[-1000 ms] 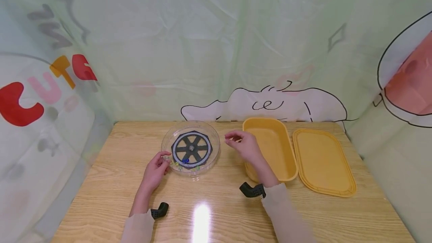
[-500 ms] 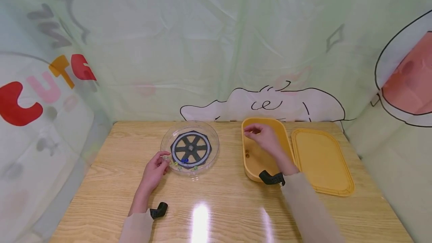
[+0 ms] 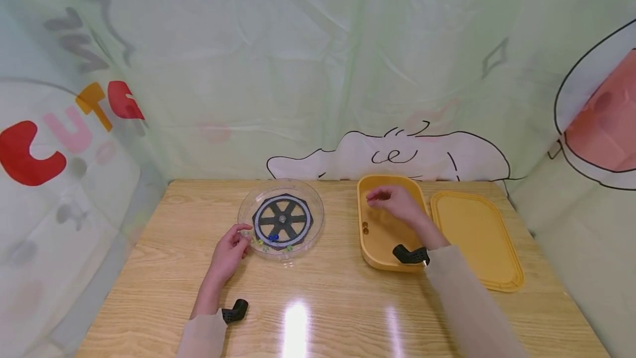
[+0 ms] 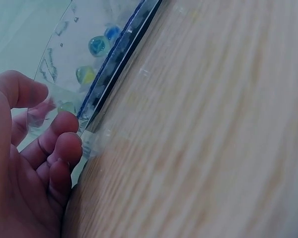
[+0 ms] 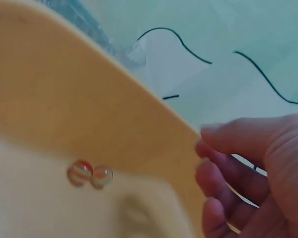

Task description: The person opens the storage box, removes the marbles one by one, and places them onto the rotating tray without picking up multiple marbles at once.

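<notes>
My left hand [image 3: 231, 251] is at the near-left rim of a round clear plastic dish [image 3: 318, 232], its thumb and fingers curled about the wall. Several glass marbles, such as a blue marble [image 3: 274, 237] and a green one [image 4: 98, 46], lie along the dish's near edge. A black spoked wheel shape [image 3: 282, 219] shows through the dish's middle. Over the yellow bin [image 3: 361, 247] hovers my right hand [image 3: 395, 203], fingers loosely bent, with nothing visible between them. Two marbles, a red-striped one [image 5: 81, 170] and a paler one [image 5: 102, 176], touch on the bin floor.
A flat yellow lid [image 3: 477, 239] lies right of the bin on the wooden table [image 3: 308, 286]. Behind stands a pale green printed curtain [image 3: 238, 98], close to the table's back edge. Each wrist carries a black camera mount [image 3: 410, 254].
My right hand has moved right from the gap between dish and bin to over the bin. Two marbles now show in the bin where that hand was in front. My left hand has stayed put.
</notes>
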The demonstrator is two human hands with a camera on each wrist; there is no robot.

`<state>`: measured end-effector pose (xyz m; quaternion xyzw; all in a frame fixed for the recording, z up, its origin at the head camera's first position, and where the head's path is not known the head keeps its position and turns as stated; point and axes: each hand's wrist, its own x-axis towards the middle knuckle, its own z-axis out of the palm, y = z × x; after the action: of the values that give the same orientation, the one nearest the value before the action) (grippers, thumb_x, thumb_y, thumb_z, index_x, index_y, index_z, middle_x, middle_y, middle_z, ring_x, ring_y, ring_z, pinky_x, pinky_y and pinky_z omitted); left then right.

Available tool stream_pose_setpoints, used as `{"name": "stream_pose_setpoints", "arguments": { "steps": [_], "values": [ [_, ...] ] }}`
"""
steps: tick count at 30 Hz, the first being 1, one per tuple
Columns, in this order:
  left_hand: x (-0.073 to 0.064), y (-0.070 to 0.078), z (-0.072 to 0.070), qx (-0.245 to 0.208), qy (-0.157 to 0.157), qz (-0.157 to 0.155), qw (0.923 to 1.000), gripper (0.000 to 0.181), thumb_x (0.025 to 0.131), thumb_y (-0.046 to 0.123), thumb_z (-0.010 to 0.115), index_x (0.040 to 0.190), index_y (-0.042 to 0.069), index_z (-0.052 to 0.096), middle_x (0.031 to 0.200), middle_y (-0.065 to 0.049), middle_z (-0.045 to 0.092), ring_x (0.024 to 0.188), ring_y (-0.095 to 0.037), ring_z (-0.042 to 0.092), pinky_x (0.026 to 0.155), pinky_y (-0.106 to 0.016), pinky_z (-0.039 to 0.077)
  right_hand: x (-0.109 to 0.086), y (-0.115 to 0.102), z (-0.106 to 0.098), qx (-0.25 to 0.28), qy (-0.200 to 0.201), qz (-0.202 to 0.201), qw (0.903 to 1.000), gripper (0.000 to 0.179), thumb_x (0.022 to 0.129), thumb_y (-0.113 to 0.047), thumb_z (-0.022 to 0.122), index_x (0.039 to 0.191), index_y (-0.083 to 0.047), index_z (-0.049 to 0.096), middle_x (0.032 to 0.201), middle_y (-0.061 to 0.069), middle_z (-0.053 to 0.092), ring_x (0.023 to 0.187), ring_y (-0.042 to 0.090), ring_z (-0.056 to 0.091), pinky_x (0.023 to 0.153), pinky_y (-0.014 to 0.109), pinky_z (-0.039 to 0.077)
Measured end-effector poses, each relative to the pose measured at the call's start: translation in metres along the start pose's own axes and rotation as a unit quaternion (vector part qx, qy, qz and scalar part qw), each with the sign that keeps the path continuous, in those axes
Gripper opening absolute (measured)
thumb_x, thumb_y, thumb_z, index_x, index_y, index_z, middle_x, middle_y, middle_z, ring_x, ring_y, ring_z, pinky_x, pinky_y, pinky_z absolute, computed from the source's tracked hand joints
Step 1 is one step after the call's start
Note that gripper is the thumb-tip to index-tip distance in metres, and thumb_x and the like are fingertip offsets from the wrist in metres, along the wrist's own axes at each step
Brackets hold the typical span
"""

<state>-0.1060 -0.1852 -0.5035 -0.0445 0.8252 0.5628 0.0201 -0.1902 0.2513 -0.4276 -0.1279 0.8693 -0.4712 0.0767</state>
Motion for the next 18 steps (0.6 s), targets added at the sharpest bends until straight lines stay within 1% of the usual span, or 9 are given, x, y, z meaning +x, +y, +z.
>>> {"name": "stream_pose_setpoints", "arguments": {
  "steps": [2,4,7,9,12,15,18],
  "values": [
    [0.0,0.0,0.0,0.0,0.0,0.001,1.0,0.023,0.101,0.014,0.058,0.123,0.014,0.062,0.074,-0.008,0.054,0.065,-0.022,0.053,0.06,-0.028,0.045,0.0,0.003,-0.002,0.0,-0.032,0.004,0.9995,0.015,0.091,-0.004,0.071,0.103,0.004,0.072,0.099,0.013,0.072,0.09,0.024,0.063,0.079,0.032,0.05],
    [0.001,0.001,-0.001,0.0,-0.001,0.002,1.0,0.023,0.101,0.014,0.058,0.123,0.014,0.062,0.074,-0.008,0.054,0.065,-0.021,0.053,0.06,-0.028,0.045,0.001,0.006,-0.004,0.003,-0.069,0.016,0.9975,0.012,0.09,-0.003,0.07,0.101,0.001,0.074,0.098,0.012,0.072,0.09,0.024,0.062,0.08,0.034,0.05],
    [0.001,0.001,-0.001,0.001,-0.001,0.004,1.0,0.023,0.101,0.015,0.058,0.123,0.013,0.062,0.074,-0.007,0.054,0.065,-0.021,0.053,0.06,-0.028,0.045,0.003,0.012,-0.005,0.003,-0.122,0.037,0.9919,0.012,0.089,-0.001,0.07,0.099,-0.002,0.075,0.097,0.011,0.073,0.088,0.023,0.062,0.08,0.034,0.049],
    [0.001,0.002,-0.001,0.002,-0.001,0.004,1.0,0.023,0.101,0.016,0.058,0.123,0.014,0.062,0.074,-0.007,0.054,0.065,-0.021,0.053,0.06,-0.028,0.045,0.005,0.015,-0.005,-0.002,-0.148,0.04,0.9881,0.012,0.089,-0.002,0.07,0.099,-0.004,0.076,0.097,0.01,0.073,0.086,0.022,0.061,0.078,0.033,0.049],
    [0.0,0.002,-0.001,0.0,0.0,0.002,1.0,0.022,0.101,0.015,0.059,0.123,0.015,0.063,0.074,-0.008,0.054,0.066,-0.022,0.054,0.061,-0.028,0.045,0.007,0.02,-0.005,-0.009,-0.177,0.033,0.9837,0.013,0.088,-0.002,0.071,0.099,-0.005,0.077,0.095,0.008,0.073,0.083,0.022,0.06,0.075,0.033,0.049],
    [-0.001,0.002,0.0,-0.003,-0.001,0.003,1.0,0.022,0.101,0.017,0.059,0.123,0.015,0.063,0.075,-0.009,0.054,0.066,-0.022,0.054,0.061,-0.028,0.045,0.009,0.023,-0.003,-0.013,-0.193,0.029,0.9808,0.014,0.088,-0.002,0.071,0.099,-0.005,0.077,0.095,0.007,0.072,0.082,0.022,0.059,0.074,0.032,0.049],
    [-0.002,0.001,0.0,-0.006,-0.001,0.004,1.0,0.023,0.1,0.018,0.06,0.123,0.014,0.063,0.075,-0.01,0.055,0.066,-0.023,0.054,0.061,-0.028,0.045,0.011,0.025,-0.001,-0.022,-0.206,0.011,0.9783,0.015,0.087,0.0,0.071,0.1,-0.004,0.077,0.095,0.007,0.072,0.083,0.02,0.059,0.075,0.031,0.049]
  ]
}}
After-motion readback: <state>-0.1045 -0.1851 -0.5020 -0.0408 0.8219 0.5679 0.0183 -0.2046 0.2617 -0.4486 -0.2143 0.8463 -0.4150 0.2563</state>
